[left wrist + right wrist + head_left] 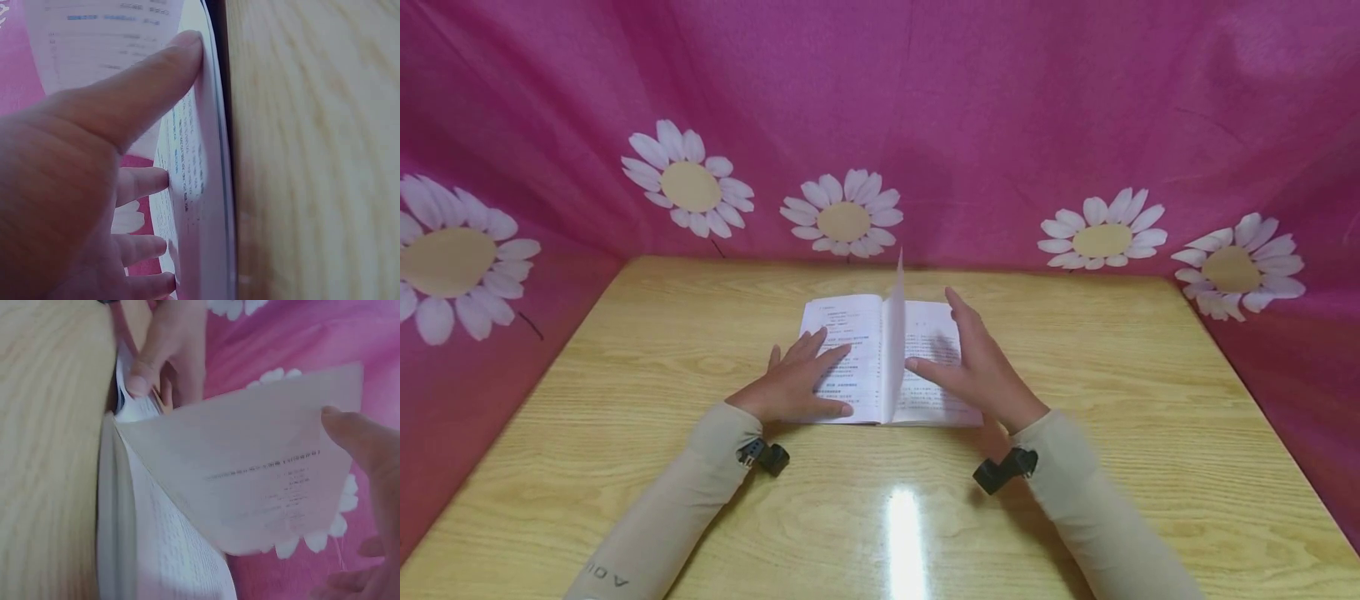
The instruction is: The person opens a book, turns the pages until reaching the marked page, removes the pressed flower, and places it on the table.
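Note:
An open book lies on the table, with printed text on both sides. One page stands upright from the spine between the two halves. My left hand rests on the left half with its fingers spread; in the left wrist view its thumb lies close to the book's near edge. My right hand is over the right half, fingers extended. Its thumb tip is at the raised page's face near the outer edge, and the other fingers stay away from the paper.
The wooden table carries the book near its middle. A pink cloth with white daisies hangs behind the table and along both sides. Each wrist wears a black strap-on camera, and light glares off the front of the table.

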Demonstrator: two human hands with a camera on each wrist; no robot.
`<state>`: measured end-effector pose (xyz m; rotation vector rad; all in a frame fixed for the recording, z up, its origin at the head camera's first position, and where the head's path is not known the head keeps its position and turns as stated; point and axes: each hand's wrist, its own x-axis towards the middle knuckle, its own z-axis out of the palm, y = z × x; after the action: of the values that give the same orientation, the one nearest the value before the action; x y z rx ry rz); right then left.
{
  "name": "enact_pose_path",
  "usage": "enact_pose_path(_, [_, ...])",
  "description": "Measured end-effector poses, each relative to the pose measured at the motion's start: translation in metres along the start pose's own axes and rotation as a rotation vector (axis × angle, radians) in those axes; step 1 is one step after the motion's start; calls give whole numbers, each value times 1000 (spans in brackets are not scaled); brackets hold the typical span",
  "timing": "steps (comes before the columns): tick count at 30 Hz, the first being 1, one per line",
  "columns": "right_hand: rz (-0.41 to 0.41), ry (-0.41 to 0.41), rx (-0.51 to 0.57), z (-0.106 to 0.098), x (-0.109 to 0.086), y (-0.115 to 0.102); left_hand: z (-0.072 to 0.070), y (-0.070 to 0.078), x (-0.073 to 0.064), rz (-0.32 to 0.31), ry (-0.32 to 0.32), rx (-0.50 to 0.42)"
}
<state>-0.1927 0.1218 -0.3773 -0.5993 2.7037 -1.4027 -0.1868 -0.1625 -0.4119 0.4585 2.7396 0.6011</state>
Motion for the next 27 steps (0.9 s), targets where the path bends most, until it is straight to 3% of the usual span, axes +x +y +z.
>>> enact_pose_path(4, [11, -29, -19, 8, -3, -4, 0, 1, -1, -13, 3, -9])
enact_pose_path(13, [-138, -165, -40, 25, -6, -1, -1, -5, 2, 21, 33, -44])
enact_pose_path(16, [-175, -211, -40, 28, -6, -1, -4, -5, 4, 14, 67, -111])
enact_pose_path(23, [-196, -287, -85, 33, -8, 0, -15, -5, 8, -110, 198, -411])
enact_pose_path(27, [-197, -315, -97, 36, -9, -1, -17, -6, 8, -105, 219, -438])
